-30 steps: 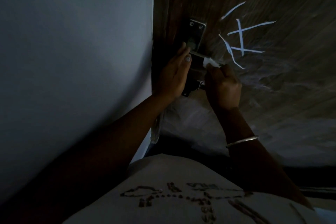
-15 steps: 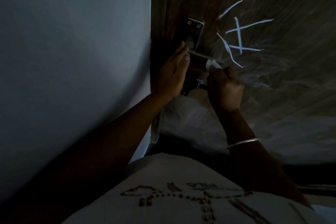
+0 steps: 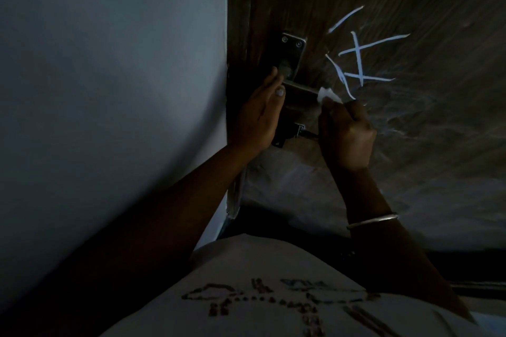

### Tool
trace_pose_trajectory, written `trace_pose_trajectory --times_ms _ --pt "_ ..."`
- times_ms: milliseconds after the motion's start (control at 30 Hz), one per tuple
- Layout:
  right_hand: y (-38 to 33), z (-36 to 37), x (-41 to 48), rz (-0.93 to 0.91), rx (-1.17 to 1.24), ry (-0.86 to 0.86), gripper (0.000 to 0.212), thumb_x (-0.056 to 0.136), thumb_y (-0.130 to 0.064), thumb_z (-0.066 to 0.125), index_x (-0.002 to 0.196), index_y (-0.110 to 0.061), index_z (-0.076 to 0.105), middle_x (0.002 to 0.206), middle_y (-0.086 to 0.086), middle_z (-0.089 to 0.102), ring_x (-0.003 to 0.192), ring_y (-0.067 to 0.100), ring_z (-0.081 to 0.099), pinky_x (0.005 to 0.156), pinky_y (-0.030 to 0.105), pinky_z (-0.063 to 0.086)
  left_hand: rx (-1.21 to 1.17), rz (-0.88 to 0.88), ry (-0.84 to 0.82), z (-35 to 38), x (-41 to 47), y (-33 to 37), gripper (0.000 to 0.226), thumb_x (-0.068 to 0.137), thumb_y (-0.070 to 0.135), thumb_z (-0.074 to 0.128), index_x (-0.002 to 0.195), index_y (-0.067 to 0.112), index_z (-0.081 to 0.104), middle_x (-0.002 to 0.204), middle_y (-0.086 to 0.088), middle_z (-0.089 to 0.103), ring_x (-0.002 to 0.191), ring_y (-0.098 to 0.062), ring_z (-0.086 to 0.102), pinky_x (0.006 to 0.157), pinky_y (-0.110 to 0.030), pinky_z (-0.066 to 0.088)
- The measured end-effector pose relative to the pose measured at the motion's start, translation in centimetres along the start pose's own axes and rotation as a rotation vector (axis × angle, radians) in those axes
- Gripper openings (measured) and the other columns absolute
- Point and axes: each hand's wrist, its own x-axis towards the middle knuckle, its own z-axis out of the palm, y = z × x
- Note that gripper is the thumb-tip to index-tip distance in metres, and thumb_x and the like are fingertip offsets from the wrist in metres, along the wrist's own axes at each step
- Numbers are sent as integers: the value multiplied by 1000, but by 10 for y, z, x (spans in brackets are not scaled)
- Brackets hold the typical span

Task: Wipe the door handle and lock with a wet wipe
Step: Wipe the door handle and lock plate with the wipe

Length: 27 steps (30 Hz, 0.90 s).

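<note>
The wet wipe point(image 3: 328, 95) sits at the free end of the door handle point(image 3: 299, 89), pinched in the curled fingers of our right hand point(image 3: 346, 137). We judge it soft and limp — hold it bunched (loose corners drag). Our left hand point(image 3: 257, 120), fingers straight, rests against the lock point(image 3: 291, 55).

No legible word, number or brand. White strokes point(image 3: 358, 60) on the dark wooden door point(image 3: 424, 159), just above the right hand point(image 3: 346, 134) and slightly to its right: one slanting line over several crossing lines, forming no letter that can be read. Dark dotted markings point(image 3: 276, 299) on the pale garment point(image 3: 246, 265), well below both hands: rows resembling script, too dim to read.
</note>
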Motion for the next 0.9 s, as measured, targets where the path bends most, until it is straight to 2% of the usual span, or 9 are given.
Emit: trace_pose_trajectory --times_ms 133,267,433,500,567,667,733,800,900 --pt "-6 -5 7 137 67 -18 14 80 -10 62 87 -3 72 72 18 63 52 29 60 53 19 40 10 5 2 1 1 0 53 88 32 33 133 6 42 149 -8 34 135 -10 30 102 -2 25" --pt "-4 -11 17 316 137 -10 14 80 -9 65 91 -5 72 86 20 66 63 30 64 59 15 33 14 -5 8 1 1 1 53 88 34 33 133 8 43 148 -7 36 137 -15 31 112 -24 27" --pt "0 -11 15 349 214 -23 15 79 -5 67 92 -4 71 84 20 66 64 26 62 60 11 29 14 -8 3 2 -1 2 53 88 33 32 133 6 42 148 -9 35 138 -17 30 113 -29 27" --pt "4 -11 15 372 266 -52 16 82 -12 64 96 -8 71 85 17 67 68 24 65 65 14 37 16 -13 3 3 -1 2 54 88 34 32 134 7 42 149 -8 34 137 -16 30 113 -29 27" --pt "10 -7 14 439 326 -58 19 82 -20 61 97 -12 71 89 14 67 71 26 67 68 28 51 10 -18 8 4 -1 4 54 88 35 32 134 7 42 149 -8 34 137 -17 30 113 -31 28" --pt "13 -4 13 582 440 -44 20 79 -29 59 95 -24 69 95 9 67 78 24 68 71 43 56 -3 -28 24 7 -2 7 55 87 36 32 134 9 42 148 -8 35 137 -18 31 113 -32 29" --pt "13 -2 11 666 500 -32 18 79 -28 60 96 -28 67 95 2 68 78 23 69 72 44 57 5 -41 21 9 -3 9 57 87 39 31 135 11 41 149 -6 34 137 -17 30 112 -29 28" --pt "11 -3 11 733 571 -7 15 82 -18 64 93 -26 69 93 0 68 76 21 70 70 43 58 21 -50 11 8 -2 11 59 86 41 29 136 12 40 150 -5 33 137 -16 29 111 -27 26" --pt "9 -6 13 680 569 46 16 81 -16 63 94 -24 69 93 4 70 80 23 69 69 33 59 9 -72 12 7 -1 12 59 85 42 29 135 13 41 149 -4 33 137 -16 30 111 -28 27"
